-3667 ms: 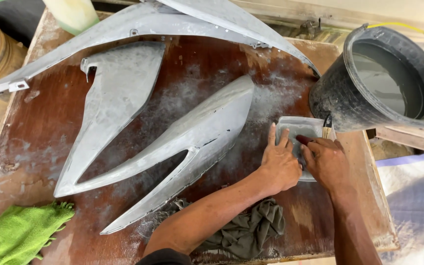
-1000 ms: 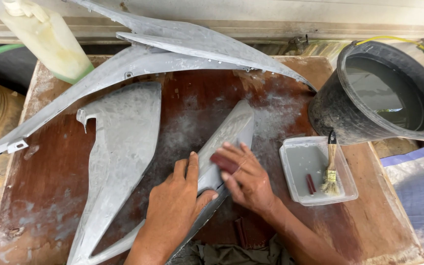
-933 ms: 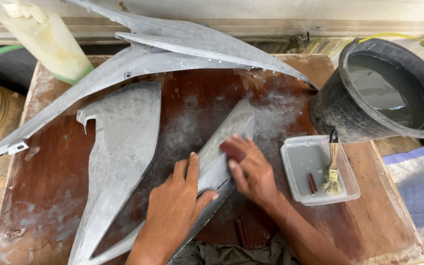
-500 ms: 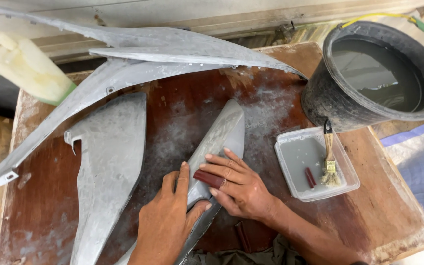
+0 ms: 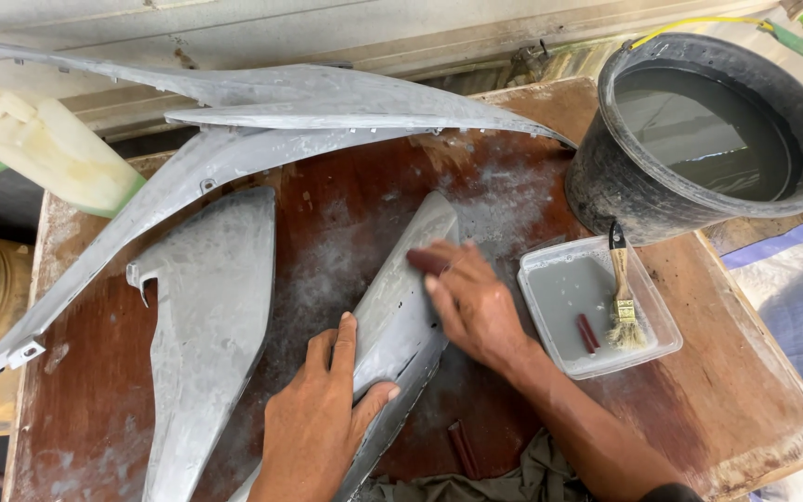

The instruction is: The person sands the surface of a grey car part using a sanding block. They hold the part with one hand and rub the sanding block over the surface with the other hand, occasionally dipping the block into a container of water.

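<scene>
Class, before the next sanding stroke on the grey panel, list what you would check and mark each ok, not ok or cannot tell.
1. Left hand flat on the grey panel, steadying it: ok.
2. Right hand presses the dark red sanding piece on the panel: ok.
3. Panel lies on the wooden table: ok.
4. Water in the clear tray with the brush: ok.
5. Black bucket holds water: ok.
6. Grit left on the sanding piece: cannot tell.
</scene>
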